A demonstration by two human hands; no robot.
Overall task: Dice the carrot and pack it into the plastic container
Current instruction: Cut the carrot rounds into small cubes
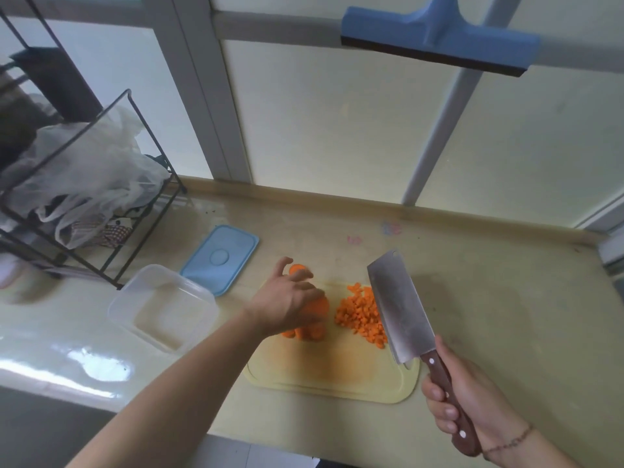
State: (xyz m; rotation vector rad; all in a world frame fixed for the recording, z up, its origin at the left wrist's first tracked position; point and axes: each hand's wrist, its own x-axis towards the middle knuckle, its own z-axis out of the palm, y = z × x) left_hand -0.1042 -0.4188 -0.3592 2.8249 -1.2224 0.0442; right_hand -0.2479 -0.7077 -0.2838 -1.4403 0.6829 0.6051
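A pale yellow cutting board [337, 376] lies on the counter. On it sits a heap of diced carrot [363, 314]. To its left lies the uncut carrot piece [319, 307] with some slices at its near end. My left hand [287, 300] rests over that carrot piece, fingers spread and curved across it. My right hand [472, 400] grips the wooden handle of a cleaver [398, 309], whose blade is raised above the board's right side. A clear plastic container [162, 307], holding nothing, stands left of the board.
The container's blue lid [221, 258] lies behind it on the counter. A black wire rack [84, 204] with plastic bags stands at the left. A blue squeegee [439, 38] hangs on the window frame. The counter's front edge runs close below the board.
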